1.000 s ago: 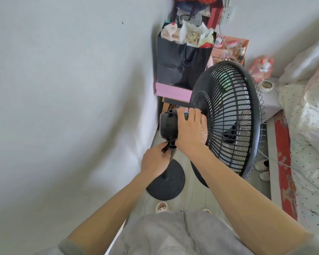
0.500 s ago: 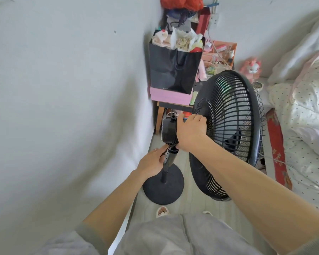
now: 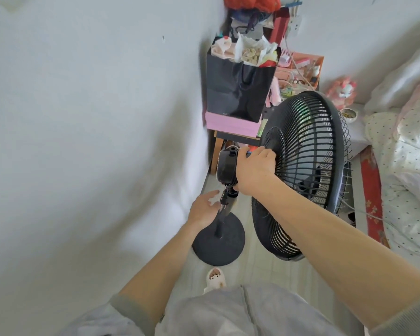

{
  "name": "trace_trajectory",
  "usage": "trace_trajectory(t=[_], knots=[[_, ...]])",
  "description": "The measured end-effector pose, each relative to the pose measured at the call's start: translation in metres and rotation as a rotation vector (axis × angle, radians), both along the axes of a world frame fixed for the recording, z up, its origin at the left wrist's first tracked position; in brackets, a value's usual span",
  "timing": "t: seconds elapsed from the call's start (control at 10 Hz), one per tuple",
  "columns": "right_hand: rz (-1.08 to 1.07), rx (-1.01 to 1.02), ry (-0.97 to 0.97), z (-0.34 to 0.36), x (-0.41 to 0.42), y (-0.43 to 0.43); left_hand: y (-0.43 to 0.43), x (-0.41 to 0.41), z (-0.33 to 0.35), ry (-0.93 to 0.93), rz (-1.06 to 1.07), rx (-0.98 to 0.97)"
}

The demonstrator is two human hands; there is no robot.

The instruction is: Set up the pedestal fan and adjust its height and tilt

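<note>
Black pedestal fan stands on the floor beside the bed. My right hand clamps the motor housing; left hand is loose-fingered at the pole collar. I'd brace the head, then tighten.

Black pedestal fan upright on round base, grille head facing right.

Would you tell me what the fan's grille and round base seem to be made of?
The grille looks like thin black-coated metal wire: slim, evenly spaced ribs, though plastic is possible. The round base looks like matte black plastic or coated metal, dull and without glare.
</note>
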State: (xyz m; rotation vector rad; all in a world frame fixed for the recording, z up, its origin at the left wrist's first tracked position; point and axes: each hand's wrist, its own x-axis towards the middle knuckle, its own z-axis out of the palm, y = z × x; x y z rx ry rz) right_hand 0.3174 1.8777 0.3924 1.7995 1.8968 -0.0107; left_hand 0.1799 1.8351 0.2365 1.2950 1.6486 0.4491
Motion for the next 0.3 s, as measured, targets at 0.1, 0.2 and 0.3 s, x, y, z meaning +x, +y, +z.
trace_trajectory(t=[0.1,0.2,0.3], knots=[[0.026,-0.004,0.026,0.003,0.003,-0.003,0.011,-0.012,0.017,0.064,0.055,0.049],[0.045,-0.027,0.102,0.018,0.009,-0.005,0.022,-0.011,0.049,0.048,0.145,0.163],[0.103,0.004,0.233,0.031,0.015,-0.009,0.026,0.003,0.075,0.018,0.189,0.327]])
